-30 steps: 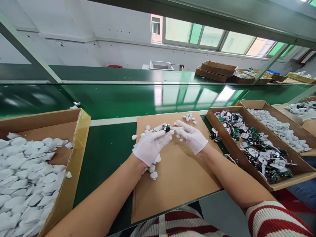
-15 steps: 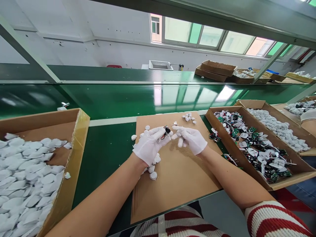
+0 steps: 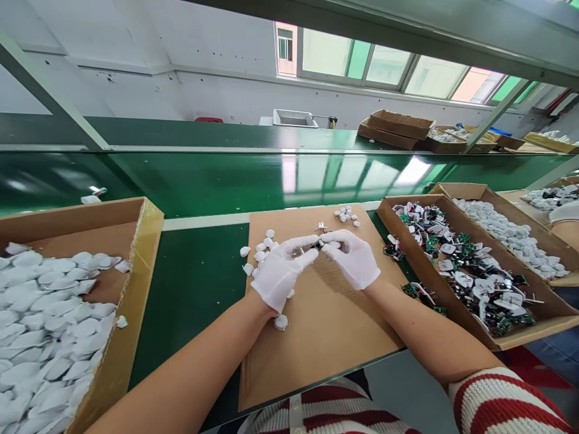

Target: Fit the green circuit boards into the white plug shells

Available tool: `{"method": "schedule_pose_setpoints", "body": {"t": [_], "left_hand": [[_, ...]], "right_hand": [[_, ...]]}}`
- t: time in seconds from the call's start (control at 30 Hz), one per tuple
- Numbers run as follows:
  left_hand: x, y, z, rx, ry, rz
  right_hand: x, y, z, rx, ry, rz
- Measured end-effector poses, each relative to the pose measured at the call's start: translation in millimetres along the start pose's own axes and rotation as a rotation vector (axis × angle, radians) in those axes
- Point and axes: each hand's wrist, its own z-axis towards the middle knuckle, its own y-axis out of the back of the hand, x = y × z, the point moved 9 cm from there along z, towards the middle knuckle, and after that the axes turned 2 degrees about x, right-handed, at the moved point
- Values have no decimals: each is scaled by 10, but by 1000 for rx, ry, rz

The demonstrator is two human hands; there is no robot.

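Left grip [image 3: 279,268]: white-gloved, our thumb and fingertips pinched around a small dark part [image 3: 319,245], which sits over the cardboard sheet [image 3: 316,361] (most of it is hidden by our gloves).
Right grip [image 3: 355,259]: gloved as well, our fingertips closed on the same part from its 3 o'clock side.
Pronged piece [image 3: 321,227]: at 12 o'clock, just beyond our fingertips; we cannot tell whether it joins the dark part.
White rounds [image 3: 281,322]: one lies on the sheet at 7 o'clock, others sit around our left glove, and a few are off the sheet on the green table [image 3: 190,271].
Small white cluster [image 3: 346,215]: on the sheet, at 1 o'clock from our hands.
Box at 8 o'clock [image 3: 147,253]: open cardboard, heaped with flat white pieces [image 3: 58,325], its far right corner showing bare board.
Box at 3 o'clock [image 3: 534,334]: open, filled with a tangle of circuit assemblies [image 3: 461,265], green, black and white; more lie outside, along its side nearer us.
Box just beyond that one [image 3: 470,190]: holds white pieces [image 3: 511,232].
Stacked boxes [image 3: 398,128]: at 1 o'clock, on the raised green shelf [image 3: 226,138].
Pale tray [image 3: 295,119]: near 12 o'clock, behind the shelf; we cannot see its contents.
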Motion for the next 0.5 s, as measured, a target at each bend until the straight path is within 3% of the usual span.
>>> {"method": "schedule_pose_setpoints", "body": {"t": [0.17,0.33,0.5], "left_hand": [[90,73,28,41,120,24],[173,79,93,85,93,-206],[143,248,25,-146,76,-119]], "right_hand": [[114,-24,-48,72,82,-98],[80,-63,-20,175,12,-21],[20,-6,10,95,-69,112]]}}
